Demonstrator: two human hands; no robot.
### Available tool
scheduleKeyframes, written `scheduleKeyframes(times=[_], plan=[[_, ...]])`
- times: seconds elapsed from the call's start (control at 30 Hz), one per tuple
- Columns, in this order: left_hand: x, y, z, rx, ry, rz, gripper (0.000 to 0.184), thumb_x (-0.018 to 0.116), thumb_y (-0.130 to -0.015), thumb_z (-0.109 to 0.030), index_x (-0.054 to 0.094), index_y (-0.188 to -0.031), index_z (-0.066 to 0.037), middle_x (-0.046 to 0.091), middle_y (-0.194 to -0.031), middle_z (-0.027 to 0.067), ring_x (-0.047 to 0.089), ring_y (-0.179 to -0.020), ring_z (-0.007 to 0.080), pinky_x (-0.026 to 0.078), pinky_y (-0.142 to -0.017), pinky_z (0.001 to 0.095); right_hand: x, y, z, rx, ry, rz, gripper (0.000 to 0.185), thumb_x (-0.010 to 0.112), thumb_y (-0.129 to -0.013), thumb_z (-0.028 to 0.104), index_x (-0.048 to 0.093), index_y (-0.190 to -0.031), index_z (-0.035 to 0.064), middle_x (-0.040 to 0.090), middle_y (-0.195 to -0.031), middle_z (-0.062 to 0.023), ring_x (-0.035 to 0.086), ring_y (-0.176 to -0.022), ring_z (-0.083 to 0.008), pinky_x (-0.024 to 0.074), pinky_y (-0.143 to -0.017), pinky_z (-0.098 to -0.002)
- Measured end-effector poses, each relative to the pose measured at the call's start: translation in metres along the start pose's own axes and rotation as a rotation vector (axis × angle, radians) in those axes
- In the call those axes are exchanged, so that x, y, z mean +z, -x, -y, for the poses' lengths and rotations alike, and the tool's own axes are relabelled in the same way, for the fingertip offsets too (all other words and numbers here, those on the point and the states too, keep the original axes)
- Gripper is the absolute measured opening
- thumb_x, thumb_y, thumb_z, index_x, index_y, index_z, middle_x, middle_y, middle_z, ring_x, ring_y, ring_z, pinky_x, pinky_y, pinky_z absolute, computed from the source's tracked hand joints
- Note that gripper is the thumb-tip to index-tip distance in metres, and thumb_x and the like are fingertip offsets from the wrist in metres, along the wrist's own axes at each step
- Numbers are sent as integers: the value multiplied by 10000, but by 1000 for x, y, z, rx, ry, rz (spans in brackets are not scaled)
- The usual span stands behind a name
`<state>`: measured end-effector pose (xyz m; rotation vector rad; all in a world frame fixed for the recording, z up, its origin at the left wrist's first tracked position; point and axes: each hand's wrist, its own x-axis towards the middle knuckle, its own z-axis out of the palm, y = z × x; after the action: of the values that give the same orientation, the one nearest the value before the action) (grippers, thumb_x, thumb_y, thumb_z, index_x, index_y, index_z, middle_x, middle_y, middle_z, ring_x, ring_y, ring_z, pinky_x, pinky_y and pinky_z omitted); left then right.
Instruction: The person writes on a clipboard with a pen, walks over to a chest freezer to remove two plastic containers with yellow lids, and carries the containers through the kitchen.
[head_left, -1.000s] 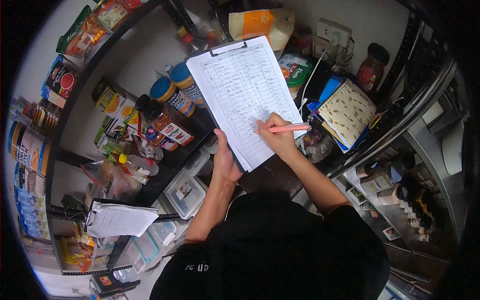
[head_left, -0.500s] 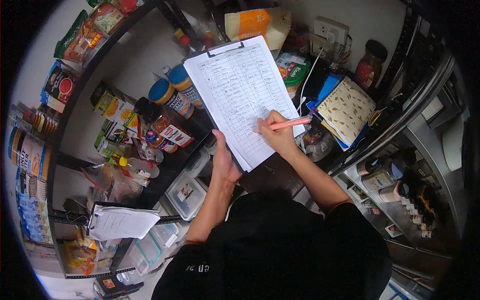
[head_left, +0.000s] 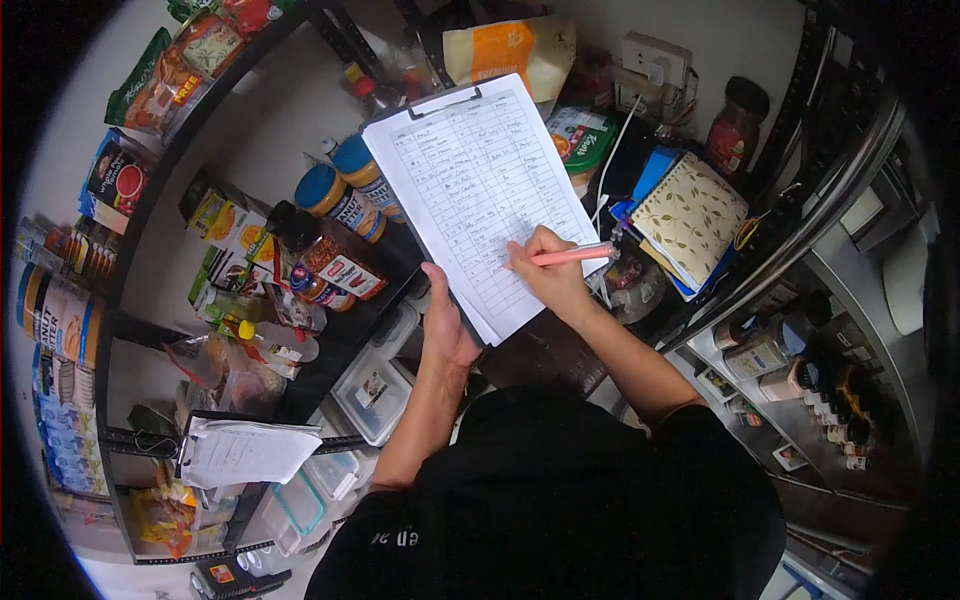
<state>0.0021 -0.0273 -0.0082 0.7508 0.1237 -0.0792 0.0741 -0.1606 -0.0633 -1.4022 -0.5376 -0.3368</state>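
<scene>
In the middle of the head view, a clipboard (head_left: 487, 180) bears a stack of paper with a handwritten table on top. My left hand (head_left: 447, 318) grips its lower left edge, the thumb on the near side and the other fingers hidden beneath. Across the lower rows lies my right hand (head_left: 548, 272), closed around a pink pen (head_left: 572, 256). The pen's tip is at the sheet, left of the fingers. Several rows above the hand carry writing; the lowest rows look blank.
Shelves on the left hold peanut butter jars (head_left: 330, 196), a crushed pepper jar (head_left: 335, 255) and packets. A second clipboard (head_left: 250, 452) hangs lower left. A leaf-patterned notebook (head_left: 690, 218) lies right of the page. Small bottles (head_left: 765, 350) stand on the right rack.
The clipboard and both hands have shifted very slightly left in view. The pen lies a little flatter, with its tip still at the lower part of the sheet.
</scene>
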Motion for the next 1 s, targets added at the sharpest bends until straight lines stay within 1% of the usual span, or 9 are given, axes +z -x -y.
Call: scheduleKeyframes(times=[0.2, 0.27, 0.37, 0.43, 0.63, 0.77, 0.87, 0.93, 1.0], plan=[[-2, 0, 0, 17, -31, -40, 765, 379, -891, -594, 306, -1383, -14, 415, -1366, 180, 455, -1210, 315, 388, -1007, 444, 0, -1, 12, -10, 41, 13, 310, 640, -843, 34, 399, -650, 59, 479, -577, 5, 575, -607, -64, 433, -508, -218], [-4, -1, 1, 34, -37, 2, 769, 383, -887, -599, 307, -1382, -15, 416, -1364, 179, 458, -1206, 313, 392, -1003, 441, 0, -1, 12, -6, 79, 27, 314, 641, -844, 39, 397, -646, 59, 476, -577, 6, 565, -602, -58, 427, -505, -218], [-1, 1, 1, 40, -33, 7, 774, 381, -885, -604, 309, -1381, -15, 417, -1362, 179, 461, -1203, 311, 395, -1000, 439, 3, 0, 6, -3, 17, 3, 321, 642, -843, 43, 394, -641, 61, 466, -569, 10, 531, -578, -48, 418, -496, -220], [-2, 1, 1, 39, -33, 9, 777, 377, -885, -607, 308, -1381, -14, 418, -1361, 179, 462, -1202, 311, 396, -999, 438, 4, 0, 2, 52, -13, -16, 324, 644, -841, 40, 391, -639, 61, 458, -569, 13, 500, -563, -41, 418, -498, -217], [-2, 1, 1, 22, -25, 7, 777, 372, -885, -612, 309, -1381, -17, 416, -1362, 181, 464, -1200, 312, 392, -1002, 439, 3, -1, 6, 32, 14, 1, 312, 639, -846, 43, 395, -653, 62, 468, -573, 9, 558, -592, -61, 428, -506, -221], [0, 3, 0, 3, -21, -12, 773, 373, -886, -611, 311, -1382, -22, 414, -1365, 179, 462, -1203, 314, 387, -1007, 443, 4, 0, 4, 23, -22, -9, 308, 643, -843, 48, 401, -654, 58, 484, -571, -1, 533, -562, -58, 424, -494, -222], [2, 3, 0, 12, -26, -8, 768, 335, -896, -604, 279, -1394, -21, 393, -1382, 170, 445, -1223, 305, 379, -1015, 443, 1, -1, 18, 23, 34, 4, 308, 649, -838, 48, 406, -650, 55, 498, -567, -10, 524, -556, -56, 419, -484, -221], [-3, 0, 1, 19, -18, 3, 772, 355, -891, -606, 288, -1391, -21, 398, -1378, 173, 445, -1221, 309, 381, -1013, 443, -3, -3, 36, 41, 254, 67, 304, 654, -834, 51, 413, -650, 52, 512, -567, -19, 571, -581, -71, 418, -478, -224], [-3, 1, 1, 23, -8, 12, 776, 375, -887, -608, 297, -1388, -20, 404, -1375, 176, 446, -1219, 313, 384, -1010, 443, -2, -3, 29, 16, 205, 46, 307, 655, -834, 52, 412, -646, 53, 511, -566, -16, 580, -582, -76, 416, -477, -223]])
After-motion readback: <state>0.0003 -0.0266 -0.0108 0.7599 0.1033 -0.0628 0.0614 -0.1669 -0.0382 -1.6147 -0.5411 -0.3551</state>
